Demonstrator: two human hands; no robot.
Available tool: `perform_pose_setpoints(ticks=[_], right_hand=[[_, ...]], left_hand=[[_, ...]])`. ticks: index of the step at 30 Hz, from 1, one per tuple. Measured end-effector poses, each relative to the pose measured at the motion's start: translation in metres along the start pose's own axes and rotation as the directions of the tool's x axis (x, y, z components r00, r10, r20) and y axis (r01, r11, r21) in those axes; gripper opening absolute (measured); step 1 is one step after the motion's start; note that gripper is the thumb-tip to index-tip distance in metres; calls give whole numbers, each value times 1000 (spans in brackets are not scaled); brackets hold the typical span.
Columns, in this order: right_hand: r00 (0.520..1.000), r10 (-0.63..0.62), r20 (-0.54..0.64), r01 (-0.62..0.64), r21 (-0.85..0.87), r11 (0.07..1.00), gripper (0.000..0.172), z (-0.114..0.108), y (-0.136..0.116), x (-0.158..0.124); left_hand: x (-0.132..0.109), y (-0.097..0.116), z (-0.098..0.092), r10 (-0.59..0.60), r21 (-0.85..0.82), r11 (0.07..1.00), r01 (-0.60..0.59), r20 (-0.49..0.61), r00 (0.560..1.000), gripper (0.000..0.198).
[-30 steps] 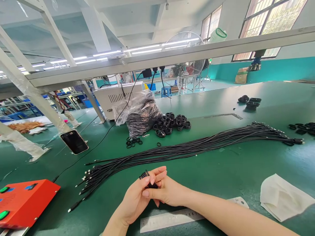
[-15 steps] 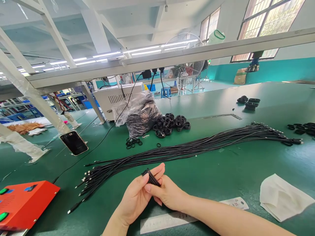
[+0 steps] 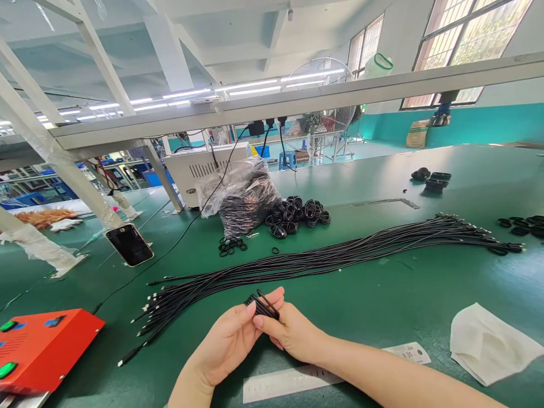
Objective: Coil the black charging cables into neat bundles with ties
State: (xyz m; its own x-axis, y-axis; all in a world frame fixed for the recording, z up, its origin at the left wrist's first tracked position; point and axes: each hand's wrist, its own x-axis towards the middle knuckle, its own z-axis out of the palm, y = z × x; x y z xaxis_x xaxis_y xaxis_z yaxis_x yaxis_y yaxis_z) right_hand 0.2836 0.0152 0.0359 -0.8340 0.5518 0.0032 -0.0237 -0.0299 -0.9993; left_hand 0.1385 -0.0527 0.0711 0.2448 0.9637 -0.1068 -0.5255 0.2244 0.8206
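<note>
Between both hands is a small coil of black cable (image 3: 262,306), its loops lying side by side. My left hand (image 3: 229,337) is closed around the coil's left end, thumb on top. My right hand (image 3: 300,334) pinches the right end with thumb and fingers. One loop stands slightly apart at the top of the coil. Just beyond the hands, a long bundle of straight black cables (image 3: 306,255) stretches across the green table (image 3: 374,323). A steel ruler (image 3: 289,385) lies under my right forearm.
Coiled cables (image 3: 297,212) are piled beside a plastic bag (image 3: 249,207) of dark items. Small black rings (image 3: 232,246) lie nearer. A red box with green buttons (image 3: 46,348) and a phone (image 3: 130,245) are left; a white cloth-like piece (image 3: 488,343) is right.
One loop at the top of the coil has separated a little from the others. Both hands keep their hold in nearly the same place; the view has shifted slightly.
</note>
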Motion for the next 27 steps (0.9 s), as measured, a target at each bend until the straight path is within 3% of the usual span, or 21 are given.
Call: perform_pose_setpoints(ticks=[8,12,14,17,19,22,25,27], right_hand=[[999,-45,-2,45,16,999,36,-3,0,0],[995,-61,-82,64,33,997,36,-6,3,3],[989,-47,-137,46,-14,999,34,-8,2,4],[971,-89,-224,61,-131,990,29,-8,-2,3],[959,-105,-262,46,-224,974,27,-3,-5,2],[954,-27,-299,-90,-369,925,30,10,-8,-1],[953,66,-296,-206,-473,857,37,18,-13,-5],[963,106,-247,-225,-526,820,41,17,-20,-9]], left_hand=[[6,-7,8,33,-20,999,-36,-132,991,29],[10,-9,6,81,19,997,-79,-261,962,24],[13,-11,3,126,100,990,-95,-373,919,22],[16,-17,0,277,264,953,-149,-561,780,28],[17,-24,3,353,318,929,-191,-597,721,41],[18,-36,12,340,310,931,-194,-540,770,50],[17,-41,18,322,330,928,-176,-463,826,34],[17,-40,17,326,321,928,-191,-447,833,30]])
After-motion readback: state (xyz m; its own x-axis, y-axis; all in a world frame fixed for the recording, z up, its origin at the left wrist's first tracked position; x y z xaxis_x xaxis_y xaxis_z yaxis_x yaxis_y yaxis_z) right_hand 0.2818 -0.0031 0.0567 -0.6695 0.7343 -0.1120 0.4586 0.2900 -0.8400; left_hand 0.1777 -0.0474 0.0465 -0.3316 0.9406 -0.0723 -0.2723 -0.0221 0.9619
